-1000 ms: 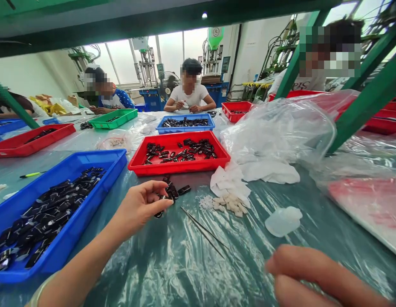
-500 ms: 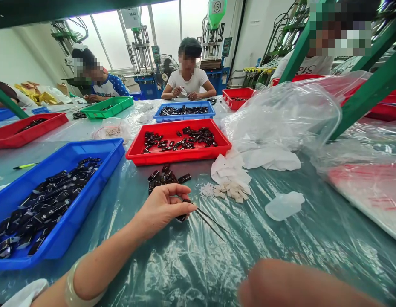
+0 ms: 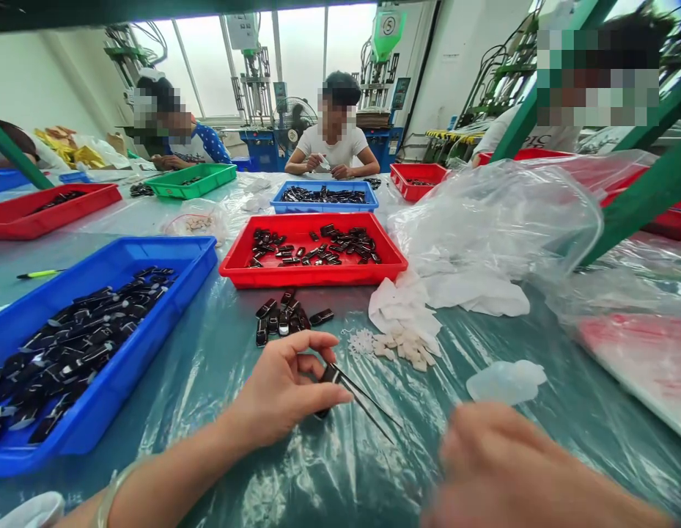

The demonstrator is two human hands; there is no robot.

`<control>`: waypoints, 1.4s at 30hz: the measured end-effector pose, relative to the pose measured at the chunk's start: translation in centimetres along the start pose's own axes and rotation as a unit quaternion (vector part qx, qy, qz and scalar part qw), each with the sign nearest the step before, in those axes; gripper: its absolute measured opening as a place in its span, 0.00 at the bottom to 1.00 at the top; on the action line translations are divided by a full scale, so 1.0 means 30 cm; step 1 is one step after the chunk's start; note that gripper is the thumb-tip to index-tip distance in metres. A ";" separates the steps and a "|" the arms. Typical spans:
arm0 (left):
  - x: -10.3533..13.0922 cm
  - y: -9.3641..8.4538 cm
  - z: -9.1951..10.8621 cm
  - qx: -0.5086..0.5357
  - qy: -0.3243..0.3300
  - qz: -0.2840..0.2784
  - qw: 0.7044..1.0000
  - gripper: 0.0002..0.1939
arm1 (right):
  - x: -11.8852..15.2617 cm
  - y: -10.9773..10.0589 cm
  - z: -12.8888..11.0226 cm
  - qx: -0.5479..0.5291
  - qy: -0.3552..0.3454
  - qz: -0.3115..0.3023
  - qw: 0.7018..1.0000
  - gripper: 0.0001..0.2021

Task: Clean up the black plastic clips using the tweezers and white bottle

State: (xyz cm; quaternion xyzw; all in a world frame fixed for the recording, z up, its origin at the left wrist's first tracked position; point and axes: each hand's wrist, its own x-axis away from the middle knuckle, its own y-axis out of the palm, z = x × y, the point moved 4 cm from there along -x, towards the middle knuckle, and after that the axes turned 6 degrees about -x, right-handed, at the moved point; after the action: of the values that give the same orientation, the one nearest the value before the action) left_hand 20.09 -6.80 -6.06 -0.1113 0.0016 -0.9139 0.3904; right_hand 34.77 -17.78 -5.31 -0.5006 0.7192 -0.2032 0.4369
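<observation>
My left hand (image 3: 285, 389) is closed over the table, pinching a pair of tweezers (image 3: 366, 396) whose two thin arms point right and toward me. A small black glossy part (image 3: 328, 377) shows between the fingers of the same hand. At lower right my right hand (image 3: 497, 462) is smeared by motion, so its fingers cannot be made out. Just beyond the left hand lies a loose pile of black parts (image 3: 285, 315). Small white pieces (image 3: 362, 342) and beige pads (image 3: 406, 348) are heaped to its right, against a crumpled white sheet (image 3: 398, 304).
A blue tray (image 3: 200, 253) of black parts stands at left, and a red tray (image 3: 312, 277) lies ahead. A translucent piece of plastic (image 3: 505, 383) is near my right hand. Clear plastic bags (image 3: 499, 213) and a green post (image 3: 637, 198) stand at right. Co-workers sit beyond.
My right hand has come up farther into view from the lower edge. The left hand, still with the tweezers and black part, sits slightly lower and farther right in view; the whole view has shifted.
</observation>
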 end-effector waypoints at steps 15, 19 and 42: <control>0.030 0.059 -0.029 -0.053 0.068 -0.016 0.996 0.28 | -0.008 0.130 -0.052 -0.202 0.018 -0.072 0.977 0.19; 0.022 0.057 -0.034 0.071 -0.003 -0.044 0.996 0.22 | 0.002 0.111 -0.036 -0.170 0.015 -0.064 0.983 0.23; 0.009 0.088 -0.072 0.008 -0.106 -0.147 0.983 0.20 | 0.091 -0.059 -0.035 -0.063 -0.010 0.065 0.996 0.26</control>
State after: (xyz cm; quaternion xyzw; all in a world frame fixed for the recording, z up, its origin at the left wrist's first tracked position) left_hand 21.35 -9.02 -8.35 -0.2030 -0.0638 -0.9445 0.2504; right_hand 34.53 -21.11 -4.60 -0.4811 0.7574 -0.1233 0.4240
